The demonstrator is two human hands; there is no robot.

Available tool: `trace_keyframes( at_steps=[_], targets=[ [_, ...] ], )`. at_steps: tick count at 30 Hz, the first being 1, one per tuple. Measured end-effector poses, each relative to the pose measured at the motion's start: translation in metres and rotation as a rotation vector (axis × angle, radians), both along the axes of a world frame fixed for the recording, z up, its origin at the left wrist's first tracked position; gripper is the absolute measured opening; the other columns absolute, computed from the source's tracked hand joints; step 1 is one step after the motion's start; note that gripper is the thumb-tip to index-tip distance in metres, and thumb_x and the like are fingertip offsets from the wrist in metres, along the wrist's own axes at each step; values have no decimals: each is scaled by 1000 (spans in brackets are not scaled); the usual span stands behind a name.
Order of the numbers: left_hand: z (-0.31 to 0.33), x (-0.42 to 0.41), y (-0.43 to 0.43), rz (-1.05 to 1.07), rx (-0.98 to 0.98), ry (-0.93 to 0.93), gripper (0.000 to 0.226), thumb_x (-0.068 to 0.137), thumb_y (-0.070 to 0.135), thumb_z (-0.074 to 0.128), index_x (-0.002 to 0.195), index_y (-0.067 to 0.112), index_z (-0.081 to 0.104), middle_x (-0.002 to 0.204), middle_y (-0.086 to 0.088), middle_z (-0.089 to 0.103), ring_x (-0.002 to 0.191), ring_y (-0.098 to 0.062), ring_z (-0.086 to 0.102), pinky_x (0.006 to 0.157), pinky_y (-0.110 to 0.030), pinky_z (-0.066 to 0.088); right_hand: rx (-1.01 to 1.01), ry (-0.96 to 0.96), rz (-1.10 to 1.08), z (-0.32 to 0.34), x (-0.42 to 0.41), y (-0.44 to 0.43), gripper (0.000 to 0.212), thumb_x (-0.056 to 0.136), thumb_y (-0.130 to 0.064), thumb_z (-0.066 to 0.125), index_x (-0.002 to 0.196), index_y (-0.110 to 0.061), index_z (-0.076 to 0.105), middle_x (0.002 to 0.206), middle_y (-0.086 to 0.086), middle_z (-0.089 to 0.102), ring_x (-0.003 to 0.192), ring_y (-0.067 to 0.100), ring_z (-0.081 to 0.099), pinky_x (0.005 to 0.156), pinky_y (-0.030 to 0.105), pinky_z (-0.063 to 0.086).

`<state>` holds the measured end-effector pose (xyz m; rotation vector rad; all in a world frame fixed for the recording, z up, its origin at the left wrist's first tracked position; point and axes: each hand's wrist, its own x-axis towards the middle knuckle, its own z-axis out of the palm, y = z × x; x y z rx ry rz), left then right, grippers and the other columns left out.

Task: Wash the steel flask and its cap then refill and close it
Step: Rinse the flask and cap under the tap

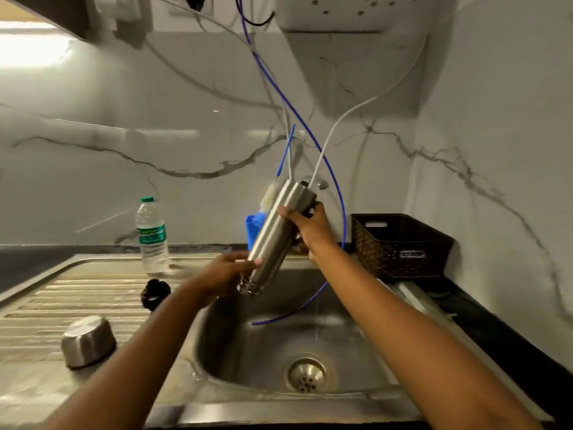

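So the steel flask (279,231) is up in the air over the sink (248,352), tipped way over with its open threaded mouth pointing down-left and the base sticking up toward the wall. Left hand (223,274) is wrapped around the lower end just above the mouth, and the right hand (310,231) has its fingers curled round the upper end near the base, so both hands are holding it. A thin trickle of water (316,324) drops into the basin just right of the mouth, above the drain (307,375). A blue tube (310,135) loops down the wall and ends inside the sink. Right behind the flask there's a blue holder (254,228) with something whitish and fluffy poking out of it. Over on the ribbed drainboard (77,299) to the left: a black object (155,293) near the basin edge (might be the cap, can't tell), an upside-down steel bowl (88,341) closer to the camera, and a clear plastic bottle (152,237) with a green lid standing at the back. A dark woven basket (400,243) sits on the counter to the right.
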<state>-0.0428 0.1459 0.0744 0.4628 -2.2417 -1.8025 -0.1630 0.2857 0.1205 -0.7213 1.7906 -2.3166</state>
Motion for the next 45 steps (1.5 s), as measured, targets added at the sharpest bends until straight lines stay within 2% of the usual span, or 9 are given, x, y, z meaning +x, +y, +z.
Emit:
trace_keyframes(
  at_steps=[3, 6, 10, 16, 20, 23, 28, 33, 45],
  targets=[
    [-25, -30, 12, -48, 243, -257, 32, 78, 40, 64, 91, 11, 63, 72, -5, 66, 74, -19, 58, 69, -31, 43, 4, -128, -82, -30, -31, 22, 76, 71, -26, 79, 132, -22, 34, 128, 6, 51, 109, 29, 57, 83, 52, 53],
    [-42, -56, 19, -41, 388, -294, 30, 83, 34, 63, 97, 7, 61, 90, -12, 65, 86, -25, 60, 79, -44, 49, -10, -190, -111, -52, -55, 32, 77, 72, -25, 78, 133, -25, 32, 132, 7, 49, 111, 32, 55, 83, 54, 52],
    [-62, -82, 22, 1, 494, -286, 33, 90, 33, 59, 106, 4, 59, 105, -17, 61, 98, -30, 57, 96, -48, 44, 17, -232, -109, -71, -74, 31, 88, 72, -25, 78, 141, -28, 24, 137, 9, 45, 119, 33, 50, 91, 56, 47],
    [-100, -99, 21, 61, 612, -279, 26, 98, 28, 47, 91, 6, 59, 91, -15, 60, 82, -29, 57, 79, -45, 45, 80, -218, -105, -92, -91, 17, 91, 68, -24, 81, 141, -25, 27, 136, 9, 47, 119, 31, 50, 96, 56, 45],
    [-108, -106, 21, 97, 631, -273, 26, 99, 25, 44, 90, 6, 59, 89, -16, 60, 80, -30, 58, 78, -44, 45, 123, -154, -114, -96, -93, 11, 89, 65, -28, 83, 138, -25, 32, 134, 6, 49, 118, 27, 51, 97, 52, 45],
    [-109, -112, 20, 121, 629, -258, 23, 99, 23, 45, 90, 7, 58, 90, -15, 60, 80, -29, 57, 85, -43, 43, 127, -132, -133, -95, -95, 12, 87, 68, -27, 81, 140, -22, 32, 134, 6, 49, 118, 27, 50, 99, 47, 45],
    [-108, -117, 23, 137, 607, -256, 22, 98, 23, 46, 93, 3, 56, 93, -19, 58, 79, -30, 56, 70, -41, 46, 132, -123, -149, -92, -97, 16, 82, 73, -23, 78, 141, -20, 32, 134, 7, 49, 119, 27, 49, 97, 42, 43],
    [-110, -119, 24, 139, 644, -243, 22, 98, 21, 46, 96, 1, 55, 97, -21, 56, 81, -33, 56, 78, -43, 47, 141, -126, -145, -91, -97, 18, 83, 72, -21, 78, 141, -18, 32, 135, 7, 48, 121, 28, 48, 97, 41, 41],
    [-111, -117, 24, 143, 643, -255, 23, 99, 20, 43, 99, 0, 54, 104, -23, 57, 89, -35, 58, 79, -44, 49, 180, -104, -129, -87, -94, 20, 74, 75, -22, 76, 137, -14, 36, 133, 7, 49, 120, 28, 48, 91, 35, 43]
  ],
)
